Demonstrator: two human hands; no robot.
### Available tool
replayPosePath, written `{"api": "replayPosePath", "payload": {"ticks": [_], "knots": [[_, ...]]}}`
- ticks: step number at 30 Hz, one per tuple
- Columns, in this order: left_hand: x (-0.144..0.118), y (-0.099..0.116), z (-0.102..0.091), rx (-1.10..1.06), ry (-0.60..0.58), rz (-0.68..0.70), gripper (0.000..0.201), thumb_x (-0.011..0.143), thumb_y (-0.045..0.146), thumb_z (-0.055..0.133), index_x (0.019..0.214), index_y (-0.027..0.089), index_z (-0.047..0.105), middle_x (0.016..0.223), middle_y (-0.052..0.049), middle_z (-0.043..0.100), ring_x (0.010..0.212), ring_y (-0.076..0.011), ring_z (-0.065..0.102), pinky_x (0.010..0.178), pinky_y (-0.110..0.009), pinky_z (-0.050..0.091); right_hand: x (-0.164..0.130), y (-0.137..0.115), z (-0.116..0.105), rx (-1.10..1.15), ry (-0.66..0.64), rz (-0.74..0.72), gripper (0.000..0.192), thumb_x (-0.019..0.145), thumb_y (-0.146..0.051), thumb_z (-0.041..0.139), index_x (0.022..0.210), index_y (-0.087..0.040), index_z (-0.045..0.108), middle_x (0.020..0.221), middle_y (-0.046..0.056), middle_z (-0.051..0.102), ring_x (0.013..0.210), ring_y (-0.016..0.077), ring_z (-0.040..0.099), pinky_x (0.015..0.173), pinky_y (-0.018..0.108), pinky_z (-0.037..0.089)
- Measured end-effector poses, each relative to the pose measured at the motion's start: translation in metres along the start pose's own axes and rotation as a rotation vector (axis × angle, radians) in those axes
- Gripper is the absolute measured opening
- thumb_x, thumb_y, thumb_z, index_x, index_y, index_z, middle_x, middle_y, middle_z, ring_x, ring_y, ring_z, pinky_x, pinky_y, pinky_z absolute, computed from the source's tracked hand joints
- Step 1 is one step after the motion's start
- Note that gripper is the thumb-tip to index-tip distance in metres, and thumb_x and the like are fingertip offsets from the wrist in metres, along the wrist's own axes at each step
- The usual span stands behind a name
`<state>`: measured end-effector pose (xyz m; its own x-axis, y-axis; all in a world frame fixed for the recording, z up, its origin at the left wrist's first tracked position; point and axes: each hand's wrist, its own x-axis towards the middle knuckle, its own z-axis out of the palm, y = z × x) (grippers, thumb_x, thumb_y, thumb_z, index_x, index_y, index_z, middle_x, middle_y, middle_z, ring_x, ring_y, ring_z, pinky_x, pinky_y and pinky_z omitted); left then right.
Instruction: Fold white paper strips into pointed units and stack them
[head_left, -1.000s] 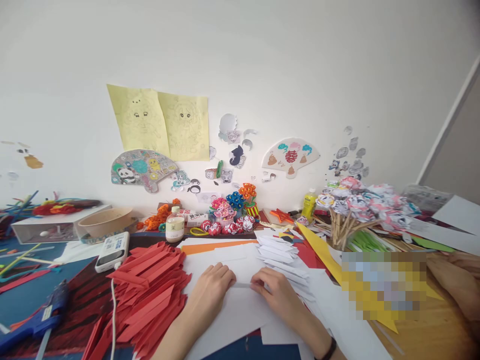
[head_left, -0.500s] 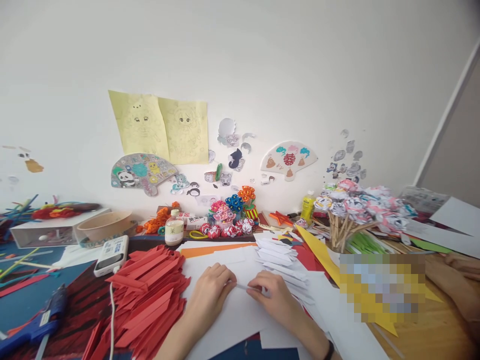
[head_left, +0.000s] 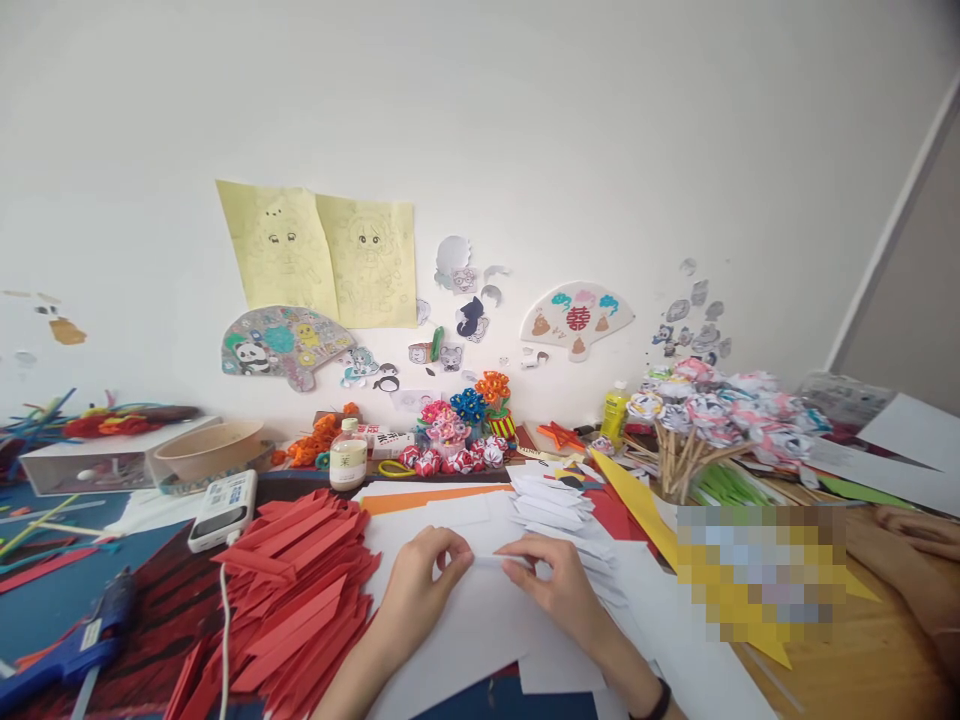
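Between my two hands a narrow folded strip of white paper (head_left: 489,562) is stretched, a little above white sheets (head_left: 457,650). My left hand (head_left: 426,580) pinches its left end between thumb and fingertips. At the other end my right hand (head_left: 551,575) grips it the same way. Left of my left hand lies a heap of folded red paper strips (head_left: 300,590). Beyond my right hand is a pile of folded white paper strips (head_left: 551,510). My fingers cover both ends of the strip.
A blue glue gun (head_left: 82,640) and a white device (head_left: 223,512) with a cable lie left. Behind stand a bottle (head_left: 348,458) and paper flowers (head_left: 469,405). To the right are a yellow sheet (head_left: 637,510), sticks topped with paper flowers (head_left: 679,460) and another person's arm (head_left: 892,560).
My right hand has turned and risen slightly, its fingers now arched over the strip's right end. My left thumb and index finger have bowed apart into a ring, with the tips still pinching.
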<state>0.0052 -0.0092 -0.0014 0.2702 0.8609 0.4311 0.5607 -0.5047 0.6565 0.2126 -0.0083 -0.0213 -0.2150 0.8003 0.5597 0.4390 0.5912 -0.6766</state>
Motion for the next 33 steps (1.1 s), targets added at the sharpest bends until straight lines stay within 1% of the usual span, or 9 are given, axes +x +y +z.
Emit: {"api": "replayPosePath", "payload": {"ticks": [4,9,11,17,24,27,29,31,33], "knots": [[0.004,-0.006,-0.005,-0.056,0.010,-0.108,0.027,0.085,0.036,0.049,0.074,0.017,0.066,0.066,-0.001,0.064,0.061,-0.0148,0.052,0.058,-0.023,0.037,0.000,0.004,-0.001,-0.037,0.106,-0.020,0.018,0.084,-0.030,0.060,0.095,-0.021,0.071,0.079,0.004,0.068,0.064,0.0165,0.059,0.065,0.029,0.050],[0.006,-0.015,-0.006,-0.163,0.003,-0.222,0.034,0.082,0.043,0.050,0.073,0.015,0.068,0.059,-0.001,0.061,0.056,-0.0139,0.049,0.053,-0.022,0.033,-0.004,0.007,-0.001,-0.184,0.105,-0.176,0.020,0.090,-0.024,0.052,0.104,-0.023,0.067,0.090,0.006,0.068,0.082,0.0199,0.062,0.075,0.032,0.050],[0.007,-0.017,-0.005,-0.213,-0.002,-0.265,0.036,0.080,0.045,0.053,0.073,0.014,0.068,0.058,-0.001,0.060,0.053,-0.0128,0.047,0.051,-0.022,0.032,-0.006,0.008,-0.001,-0.254,0.113,-0.232,0.022,0.091,-0.022,0.050,0.108,-0.023,0.065,0.091,0.006,0.068,0.083,0.0200,0.062,0.076,0.032,0.050],[0.009,-0.019,0.000,-0.453,-0.016,-0.378,0.034,0.071,0.045,0.061,0.070,0.011,0.066,0.050,0.002,0.052,0.046,-0.0089,0.041,0.047,-0.020,0.031,-0.005,0.009,-0.001,-0.349,0.151,-0.342,0.020,0.092,-0.016,0.048,0.092,-0.021,0.067,0.083,0.005,0.067,0.075,0.0180,0.061,0.070,0.030,0.049],[0.009,-0.012,0.001,-0.702,-0.021,-0.519,0.029,0.064,0.041,0.067,0.065,0.012,0.063,0.046,0.005,0.048,0.040,-0.0063,0.038,0.042,-0.019,0.028,-0.005,0.009,0.001,-0.373,0.148,-0.400,0.013,0.090,-0.016,0.051,0.093,-0.019,0.063,0.083,0.005,0.066,0.075,0.0180,0.059,0.068,0.030,0.047],[0.009,-0.011,0.002,-0.727,-0.040,-0.499,0.032,0.068,0.045,0.065,0.068,0.013,0.063,0.050,0.003,0.053,0.042,-0.0070,0.040,0.045,-0.019,0.032,-0.004,0.009,-0.003,-0.367,0.170,-0.361,0.018,0.092,-0.014,0.046,0.088,-0.020,0.062,0.080,0.004,0.065,0.074,0.0172,0.058,0.068,0.030,0.046],[0.010,-0.012,0.003,-0.688,-0.053,-0.431,0.039,0.075,0.050,0.057,0.074,0.013,0.064,0.055,0.000,0.057,0.046,-0.0088,0.043,0.049,-0.021,0.035,-0.001,0.014,-0.012,-0.376,0.238,-0.287,0.018,0.093,-0.017,0.044,0.087,-0.019,0.061,0.081,0.005,0.064,0.076,0.0177,0.058,0.070,0.030,0.045],[0.012,-0.014,0.003,-0.541,-0.054,-0.328,0.043,0.082,0.051,0.046,0.078,0.013,0.066,0.060,-0.002,0.061,0.051,-0.0115,0.048,0.053,-0.023,0.039,0.002,0.023,-0.025,-0.444,0.387,-0.196,0.018,0.093,-0.022,0.044,0.088,-0.019,0.060,0.083,0.005,0.064,0.081,0.0193,0.057,0.073,0.031,0.044],[0.017,-0.017,0.003,-0.277,-0.042,-0.232,0.039,0.086,0.044,0.041,0.078,0.014,0.066,0.065,-0.004,0.064,0.057,-0.0143,0.053,0.058,-0.025,0.041,0.005,0.034,-0.039,-0.566,0.525,-0.043,0.019,0.093,-0.026,0.043,0.089,-0.019,0.060,0.085,0.006,0.063,0.083,0.0216,0.055,0.074,0.033,0.042]]}}
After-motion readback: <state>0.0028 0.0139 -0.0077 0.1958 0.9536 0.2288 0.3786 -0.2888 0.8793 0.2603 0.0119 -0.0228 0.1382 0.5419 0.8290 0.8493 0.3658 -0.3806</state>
